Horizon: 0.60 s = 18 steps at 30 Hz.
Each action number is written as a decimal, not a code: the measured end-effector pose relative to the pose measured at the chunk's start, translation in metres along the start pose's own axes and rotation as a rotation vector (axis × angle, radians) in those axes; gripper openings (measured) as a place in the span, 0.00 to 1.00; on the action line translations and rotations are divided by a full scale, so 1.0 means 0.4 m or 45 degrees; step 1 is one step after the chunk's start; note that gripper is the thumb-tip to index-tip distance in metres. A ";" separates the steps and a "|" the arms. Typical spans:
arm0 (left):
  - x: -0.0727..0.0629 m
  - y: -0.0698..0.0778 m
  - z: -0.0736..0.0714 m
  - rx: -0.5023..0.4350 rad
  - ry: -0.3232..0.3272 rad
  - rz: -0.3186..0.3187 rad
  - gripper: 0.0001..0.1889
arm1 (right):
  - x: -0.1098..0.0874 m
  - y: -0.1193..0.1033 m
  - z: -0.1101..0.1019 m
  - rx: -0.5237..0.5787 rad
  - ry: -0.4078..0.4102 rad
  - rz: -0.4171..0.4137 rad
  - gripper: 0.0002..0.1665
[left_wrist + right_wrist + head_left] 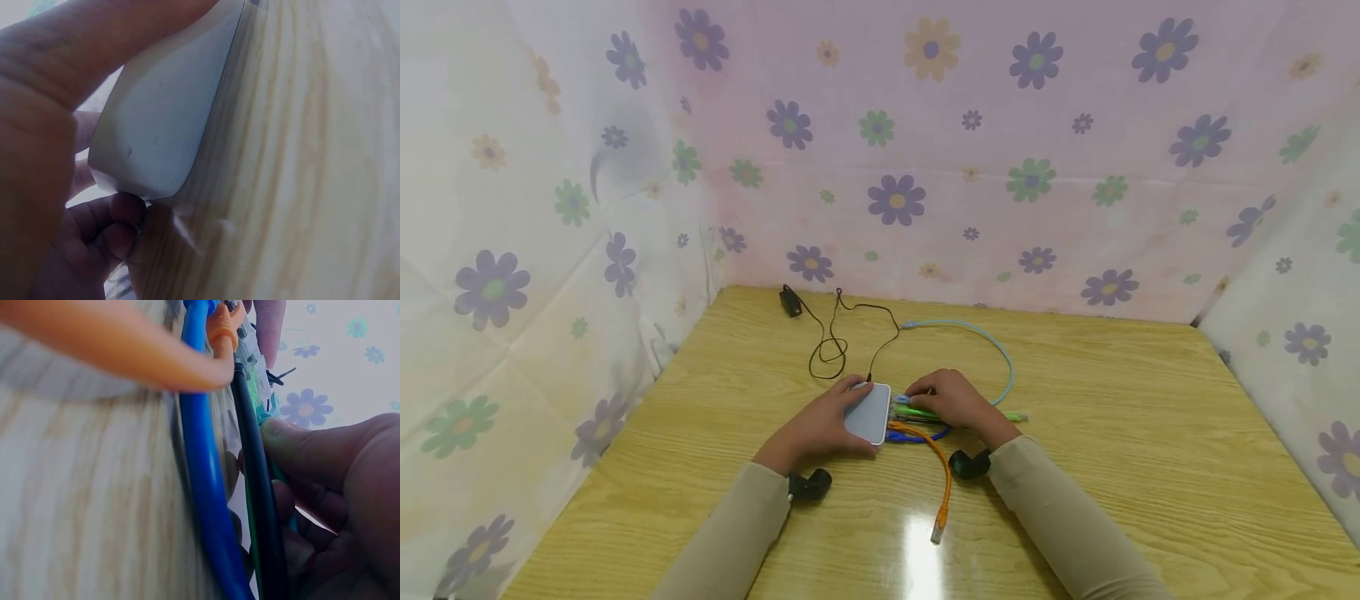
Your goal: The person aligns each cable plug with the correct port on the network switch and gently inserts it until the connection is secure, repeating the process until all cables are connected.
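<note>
A small white network switch lies on the table, its ports facing right. My left hand grips it from the left, thumb on the near edge and fingers at the far edge. At the port side, my right hand pinches the plug of a light blue network cable between thumb and finger. Below it, a green cable, an orange cable and a dark blue cable run from the ports. A black cable shows beside the dark blue one in the right wrist view.
A thin black power cord leads from the switch's far side toward a black adapter at the back left. The orange cable's loose plug points to the front. Flower-printed cloth encloses the wooden table at the back and sides.
</note>
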<state>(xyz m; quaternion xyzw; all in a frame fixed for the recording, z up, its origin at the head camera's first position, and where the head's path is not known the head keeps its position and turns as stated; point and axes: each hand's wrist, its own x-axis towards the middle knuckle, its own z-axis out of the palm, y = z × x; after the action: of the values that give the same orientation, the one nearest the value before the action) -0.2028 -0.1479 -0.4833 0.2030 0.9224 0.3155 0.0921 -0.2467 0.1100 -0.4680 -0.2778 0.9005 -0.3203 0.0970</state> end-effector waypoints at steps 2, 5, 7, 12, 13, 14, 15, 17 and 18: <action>-0.001 -0.001 -0.001 0.001 -0.003 0.000 0.58 | 0.001 0.001 0.000 0.008 -0.001 0.002 0.13; -0.001 -0.002 -0.001 0.006 -0.008 0.001 0.58 | 0.001 0.000 0.000 0.015 -0.001 0.001 0.12; -0.001 -0.003 -0.001 0.002 -0.007 0.001 0.58 | 0.002 0.001 0.000 0.023 -0.002 0.000 0.12; 0.001 -0.004 0.001 -0.001 0.000 0.004 0.58 | 0.002 0.001 0.002 0.013 -0.001 -0.006 0.13; 0.001 -0.004 0.001 0.001 0.000 0.003 0.58 | 0.002 0.000 0.003 0.010 -0.002 -0.004 0.13; 0.001 -0.004 0.001 0.003 0.000 0.003 0.58 | 0.002 -0.001 0.003 0.005 -0.003 -0.003 0.13; 0.001 -0.004 0.001 0.007 0.000 0.004 0.58 | 0.002 -0.002 0.003 0.004 -0.005 0.000 0.13; 0.000 -0.003 0.000 0.013 0.000 0.003 0.58 | 0.003 -0.004 0.002 -0.001 -0.009 0.007 0.13; 0.000 -0.001 -0.001 0.014 0.001 0.003 0.58 | 0.004 -0.006 0.002 -0.004 -0.010 0.011 0.13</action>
<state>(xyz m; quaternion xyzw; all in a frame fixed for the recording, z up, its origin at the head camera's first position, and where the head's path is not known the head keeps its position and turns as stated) -0.2032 -0.1486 -0.4833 0.2043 0.9240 0.3104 0.0901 -0.2469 0.1072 -0.4671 -0.2752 0.9017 -0.3175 0.1018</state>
